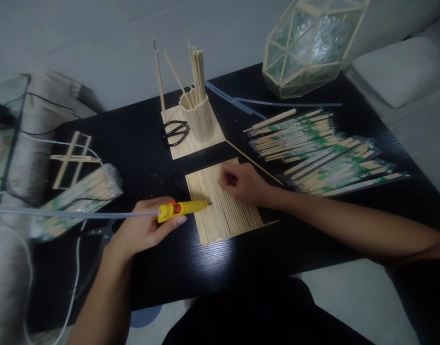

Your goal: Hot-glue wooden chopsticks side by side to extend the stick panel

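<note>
A flat panel of wooden sticks laid side by side (213, 211) rests on the dark table. My left hand (148, 225) is closed round a yellow glue gun (182, 209), whose tip points right, over the panel. A glue stick (79, 213) extends from the back of the gun. My right hand (245, 183) lies over the upper right part of the panel with its fingers curled; what they hold, if anything, is too small to make out. One thin stick along the panel's lower edge sticks out to the right.
Behind the panel, a round stick holder (198, 120) stands on a stick base with black-framed glasses (175, 132). Wrapped chopsticks (324, 153) lie right, another pack (83, 199) left. A geometric frame (309, 52) stands at back right; glue sticks (288, 103) lie nearby. Cables run left.
</note>
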Demonstrator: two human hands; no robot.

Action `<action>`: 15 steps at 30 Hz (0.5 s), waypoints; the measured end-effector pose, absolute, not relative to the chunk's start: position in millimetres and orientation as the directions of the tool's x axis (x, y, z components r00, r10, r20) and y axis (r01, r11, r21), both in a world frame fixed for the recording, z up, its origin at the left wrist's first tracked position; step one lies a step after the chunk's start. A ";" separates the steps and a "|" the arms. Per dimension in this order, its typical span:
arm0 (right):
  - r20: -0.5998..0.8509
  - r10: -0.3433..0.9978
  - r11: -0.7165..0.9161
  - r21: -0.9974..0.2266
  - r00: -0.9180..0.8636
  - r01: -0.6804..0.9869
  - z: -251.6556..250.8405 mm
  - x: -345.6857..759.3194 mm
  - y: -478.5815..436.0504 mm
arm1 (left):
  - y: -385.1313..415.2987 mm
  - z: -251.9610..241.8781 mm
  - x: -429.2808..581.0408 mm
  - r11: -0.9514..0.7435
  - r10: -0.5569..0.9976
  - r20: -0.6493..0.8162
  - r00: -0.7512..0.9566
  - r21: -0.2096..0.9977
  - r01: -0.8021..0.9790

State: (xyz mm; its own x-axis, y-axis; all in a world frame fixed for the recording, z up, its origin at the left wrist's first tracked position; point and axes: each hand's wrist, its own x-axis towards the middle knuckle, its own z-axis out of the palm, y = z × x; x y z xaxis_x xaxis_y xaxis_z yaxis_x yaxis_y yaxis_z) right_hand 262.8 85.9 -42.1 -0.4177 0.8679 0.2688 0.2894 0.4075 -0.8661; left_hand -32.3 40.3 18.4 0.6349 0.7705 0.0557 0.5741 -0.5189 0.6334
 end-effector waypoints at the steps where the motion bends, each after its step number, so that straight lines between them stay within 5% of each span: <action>1: 0.264 0.869 0.404 -0.867 -0.418 0.292 -41.9 262.8 85.9 | 40.2 18.5 -32.6 -0.517 0.767 0.050 0.640 0.639 0.570; 15: 0.260 0.871 0.395 -0.875 -0.417 0.280 -42.0 262.8 86.0 | 39.0 21.8 -31.2 -0.499 0.742 -0.002 0.671 0.666 0.554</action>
